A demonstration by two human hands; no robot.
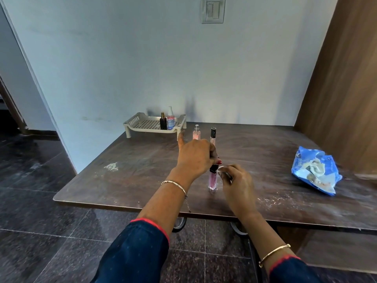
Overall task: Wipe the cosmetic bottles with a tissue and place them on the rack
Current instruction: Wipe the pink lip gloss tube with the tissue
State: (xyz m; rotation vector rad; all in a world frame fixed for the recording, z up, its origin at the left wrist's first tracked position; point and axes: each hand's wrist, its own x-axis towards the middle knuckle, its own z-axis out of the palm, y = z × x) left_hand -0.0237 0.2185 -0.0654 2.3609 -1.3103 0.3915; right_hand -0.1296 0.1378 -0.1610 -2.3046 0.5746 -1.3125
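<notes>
A pink lip-gloss tube [213, 180] with a black cap stands upright on the dark table [132, 180]. My left hand [194, 156] grips its cap from above, index finger pointing away. My right hand [237, 184] pinches a small white tissue [221, 169] right beside the tube. Behind them stand a pink spray bottle [196, 133] and a tall black-capped tube [213, 134]. The beige slotted rack [142, 124] at the back holds a dark square bottle [163, 121] and a clear pump bottle [171, 119].
A crumpled blue tissue pack [316, 172] lies at the table's right side. A wooden panel [342, 82] rises on the right and a pale wall stands behind. White dust marks the tabletop at the left [111, 166].
</notes>
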